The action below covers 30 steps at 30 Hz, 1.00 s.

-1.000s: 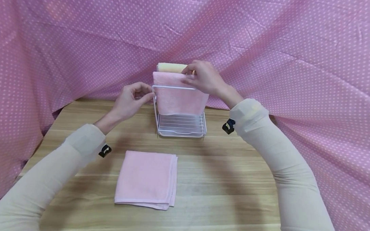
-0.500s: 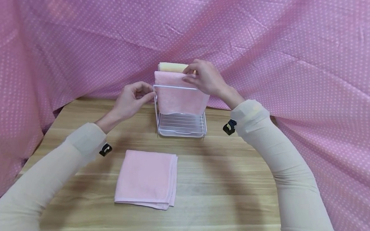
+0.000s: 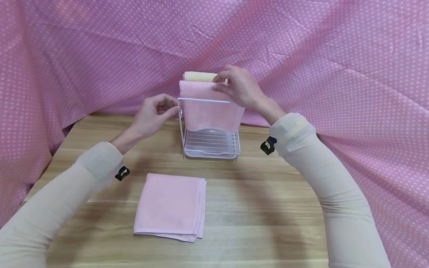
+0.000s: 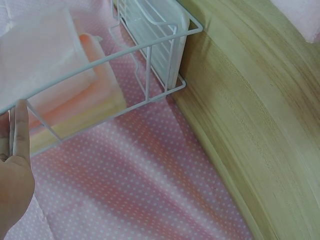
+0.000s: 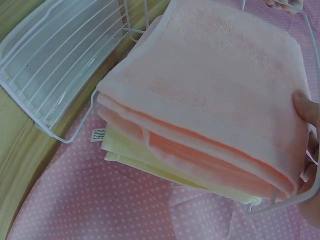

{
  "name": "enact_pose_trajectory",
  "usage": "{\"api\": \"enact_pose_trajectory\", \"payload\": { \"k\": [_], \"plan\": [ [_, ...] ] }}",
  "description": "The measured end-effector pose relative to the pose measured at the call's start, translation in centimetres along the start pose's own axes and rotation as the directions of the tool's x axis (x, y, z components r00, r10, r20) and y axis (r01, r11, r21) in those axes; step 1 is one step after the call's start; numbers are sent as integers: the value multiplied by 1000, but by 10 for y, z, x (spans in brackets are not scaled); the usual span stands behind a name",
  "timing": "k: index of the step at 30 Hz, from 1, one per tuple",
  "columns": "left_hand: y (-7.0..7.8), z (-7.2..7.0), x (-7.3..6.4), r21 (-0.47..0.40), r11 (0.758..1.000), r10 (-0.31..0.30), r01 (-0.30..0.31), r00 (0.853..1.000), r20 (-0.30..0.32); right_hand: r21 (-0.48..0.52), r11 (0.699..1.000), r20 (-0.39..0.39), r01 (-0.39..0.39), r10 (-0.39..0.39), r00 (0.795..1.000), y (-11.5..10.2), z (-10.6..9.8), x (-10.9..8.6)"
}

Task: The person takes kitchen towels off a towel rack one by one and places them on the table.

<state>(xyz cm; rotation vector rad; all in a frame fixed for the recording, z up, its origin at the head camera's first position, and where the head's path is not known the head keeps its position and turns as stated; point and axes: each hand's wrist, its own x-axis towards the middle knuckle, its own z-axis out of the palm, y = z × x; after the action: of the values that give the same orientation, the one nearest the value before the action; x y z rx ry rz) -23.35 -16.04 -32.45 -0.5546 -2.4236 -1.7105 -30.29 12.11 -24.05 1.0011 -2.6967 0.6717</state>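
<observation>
A white wire rack [image 3: 211,143] stands at the back of the table. My left hand [image 3: 149,116] pinches its left side frame near the top corner. With thumb and fingers, my right hand [image 3: 242,87] grips the upper right edge of a folded pink towel [image 3: 209,116], which hangs between the rack's wires with its lower edge above the base. Behind it a folded yellow towel [image 3: 200,76] hangs at the rear. In the right wrist view the pink towel's folded layers [image 5: 215,85] show, the thumb on the outer face.
A second pink towel [image 3: 171,205], folded into a square, lies on the wooden table [image 3: 254,226] in front of the rack. A polka-dot pink cloth [image 3: 132,36] hangs behind and around the table. A pale tray [image 4: 175,30] forms the rack's base.
My right hand and the pink towel have risen slightly, the towel's lower edge now a little higher above the base. My left hand has stayed on the rack's side.
</observation>
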Motion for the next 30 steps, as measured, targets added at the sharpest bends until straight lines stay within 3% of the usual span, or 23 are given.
{"api": "enact_pose_trajectory", "payload": {
  "k": [8, 15, 20, 30],
  "plan": [
    [1, 0, 0, 22, 1000, 5, -5, 1000, -1, -4, 1000, -26, 1, -1, 1000, 1, -11, -1],
    [1, -1, 0, 23, 1000, 13, -13, 1000, -5, 48, 998, -94, 30, -25, 995, -1, -19, -3],
    [0, -1, 2, 14, 1000, 24, -24, 1000, -4, 73, 997, -133, 5, 5, 991, -2, -25, -4],
    [-2, 0, 0, 18, 1000, 13, -13, 1000, -3, 83, 996, -153, 7, 6, 988, -7, -35, -1]
  ]
}}
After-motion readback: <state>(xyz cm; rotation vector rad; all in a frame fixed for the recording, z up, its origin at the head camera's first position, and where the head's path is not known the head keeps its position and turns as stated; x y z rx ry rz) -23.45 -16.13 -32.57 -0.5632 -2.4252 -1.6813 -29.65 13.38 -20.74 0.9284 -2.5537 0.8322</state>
